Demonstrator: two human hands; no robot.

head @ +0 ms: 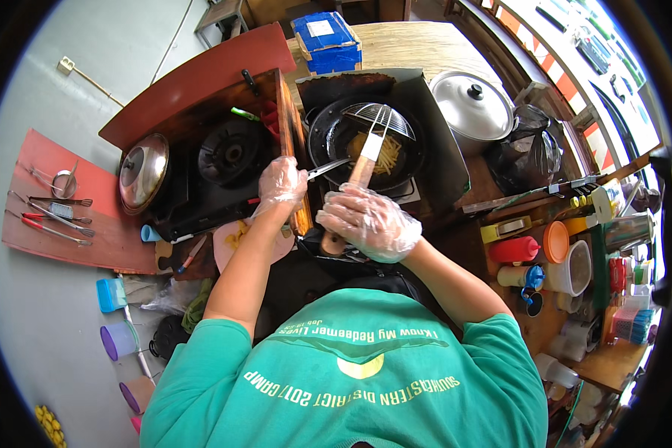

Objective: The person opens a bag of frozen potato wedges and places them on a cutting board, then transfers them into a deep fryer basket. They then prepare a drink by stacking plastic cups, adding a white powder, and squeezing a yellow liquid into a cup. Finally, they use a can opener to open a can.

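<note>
A black wok (327, 131) sits on a stove inside a metal wind guard. Pale cut strips (389, 154), like potato fries, lie in liquid in it. My right hand (369, 221), in a clear plastic glove, is closed around the wooden handle of a wire skimmer (371, 147), whose half-round mesh is over the wok. My left hand (283, 182), gloved too, holds a metal utensil (329, 168) that reaches into the wok; its tip is hidden behind the skimmer. Beneath my left forearm a pink plate (283, 246) bears yellow pieces.
A wooden partition (287, 117) stands between the wok and a second burner (232, 152). A lidded pot (470, 106) and a black plastic bag (523, 151) are to the right. A metal lid (144, 173) leans at the left, near a knife (192, 253). Bottles and containers crowd the right side.
</note>
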